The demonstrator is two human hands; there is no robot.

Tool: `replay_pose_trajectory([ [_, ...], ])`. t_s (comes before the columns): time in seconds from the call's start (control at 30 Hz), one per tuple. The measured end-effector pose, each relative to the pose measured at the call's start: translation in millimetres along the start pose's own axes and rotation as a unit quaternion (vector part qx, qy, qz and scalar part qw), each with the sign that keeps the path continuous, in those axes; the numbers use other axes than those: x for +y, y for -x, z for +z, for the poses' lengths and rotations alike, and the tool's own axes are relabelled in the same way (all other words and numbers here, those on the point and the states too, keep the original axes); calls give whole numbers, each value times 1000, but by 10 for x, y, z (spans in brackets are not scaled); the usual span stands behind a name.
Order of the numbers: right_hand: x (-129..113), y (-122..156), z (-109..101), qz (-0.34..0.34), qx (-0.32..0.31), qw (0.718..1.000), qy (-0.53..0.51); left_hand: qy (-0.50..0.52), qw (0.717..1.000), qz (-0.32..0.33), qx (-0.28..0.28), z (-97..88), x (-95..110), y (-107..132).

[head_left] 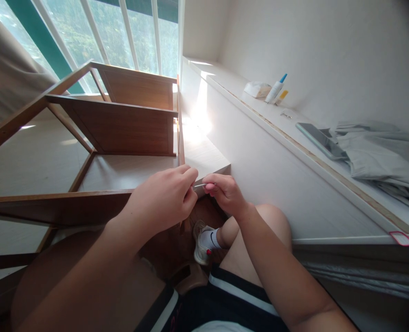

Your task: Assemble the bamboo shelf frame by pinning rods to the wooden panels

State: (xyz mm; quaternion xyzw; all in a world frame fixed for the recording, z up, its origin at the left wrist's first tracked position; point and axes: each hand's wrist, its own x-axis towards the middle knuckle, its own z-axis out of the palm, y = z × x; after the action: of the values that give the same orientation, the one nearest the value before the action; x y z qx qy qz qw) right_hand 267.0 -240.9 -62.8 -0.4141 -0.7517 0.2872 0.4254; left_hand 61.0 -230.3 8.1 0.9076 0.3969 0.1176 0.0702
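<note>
Between my two hands runs a thin metal rod (199,185), its exact kind too small to tell. My right hand (226,192) is closed, pinching one end of it between thumb and finger. At the other end my left hand (164,196) is curled shut, and its fingers hide what lies inside them. Both hands are close to the upright edge of a brown wooden frame (180,133). Wooden panels (121,127) join this frame on the left, like a rack or shelf unit. Part of the near board (97,207) is covered by my left forearm.
Along the right runs a white ledge (235,85). On it are a crumpled white packet (257,89), a blue-tipped tube (275,90), a phone-like device (320,138) and folded grey cloth (380,157). My legs and a shoe (201,244) are below my hands.
</note>
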Motion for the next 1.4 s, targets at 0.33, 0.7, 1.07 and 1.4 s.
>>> replay_pose_trajectory([
  [0.33,-165,-50,-73,66,-58,994,-66,0,1000,7,-1,6,-4,8],
  [0.7,-221,59,221,195,55,952,-228,-1,1000,1,1,0,3,8],
  [1.07,-305,75,294,247,79,911,-321,-2,1000,1,8,16,-2,17],
  [1.4,-302,96,299,268,73,900,-335,-4,1000,-7,1,10,3,20],
])
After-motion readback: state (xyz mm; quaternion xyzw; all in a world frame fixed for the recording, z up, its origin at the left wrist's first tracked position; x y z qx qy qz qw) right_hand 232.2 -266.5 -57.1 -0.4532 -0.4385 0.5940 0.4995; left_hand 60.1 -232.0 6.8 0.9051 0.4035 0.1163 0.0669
